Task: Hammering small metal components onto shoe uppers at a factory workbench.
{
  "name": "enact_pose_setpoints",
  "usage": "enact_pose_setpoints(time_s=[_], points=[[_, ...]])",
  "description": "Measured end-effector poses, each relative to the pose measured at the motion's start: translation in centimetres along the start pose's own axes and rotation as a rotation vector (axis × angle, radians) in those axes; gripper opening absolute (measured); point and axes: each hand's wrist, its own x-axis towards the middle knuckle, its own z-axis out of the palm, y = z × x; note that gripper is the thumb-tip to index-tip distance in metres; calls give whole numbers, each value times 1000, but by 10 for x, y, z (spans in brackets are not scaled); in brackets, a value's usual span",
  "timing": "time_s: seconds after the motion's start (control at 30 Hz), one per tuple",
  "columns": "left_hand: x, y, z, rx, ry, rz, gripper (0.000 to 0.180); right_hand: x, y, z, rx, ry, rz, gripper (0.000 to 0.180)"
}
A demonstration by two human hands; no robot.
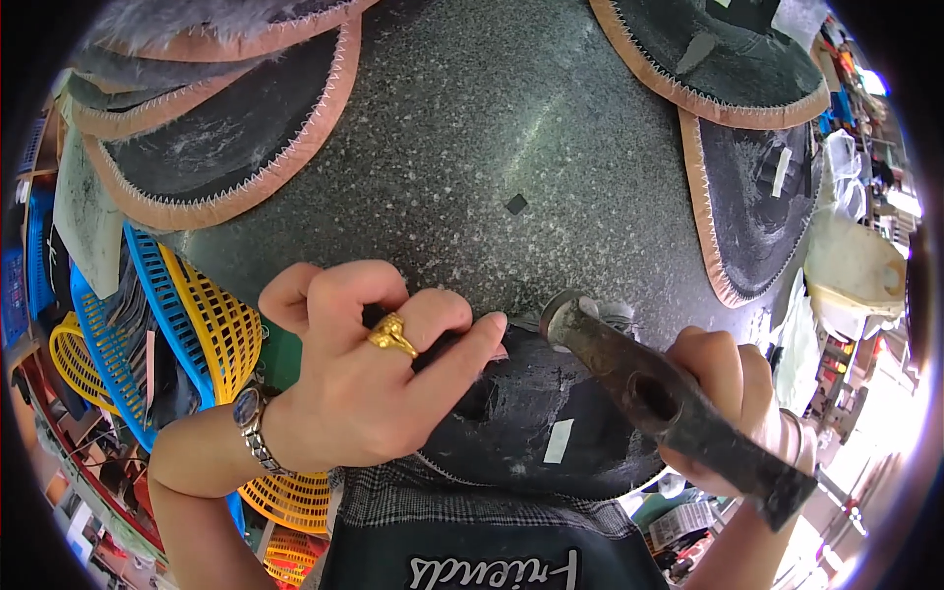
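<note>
My left hand (369,369), with a gold ring and a wristwatch, is closed at the upper left edge of a black curved upper piece (511,433). Its fingers are curled, and the fingertips pinch that edge. The piece lies at the near side of the worktop and bears a small white strip. My right hand (723,393) is wrapped round a hammer (644,393), mostly behind the dark metal head. The hammer's round face rests at or just above the piece's upper edge, right of my left fingertips. Whether it touches cannot be made out.
Fur-lined black pieces with tan, zigzag-stitched edges (236,147) overlap at the far left; similar pieces (752,211) lie at the right. A small dark square (516,204) is on the speckled grey worktop (472,118). Blue and yellow baskets (211,315) stand left; a cloudy plastic container (855,275) stands right.
</note>
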Motion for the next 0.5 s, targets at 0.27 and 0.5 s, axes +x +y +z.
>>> enact_pose_setpoints(time_s=[0.27,0.5], points=[[-8,5,1,104,24,36,28,19,12,-4,-154,-350,-396,19],[-10,6,5,-117,33,-155,37,19,22,2,-98,-315,-396,20]])
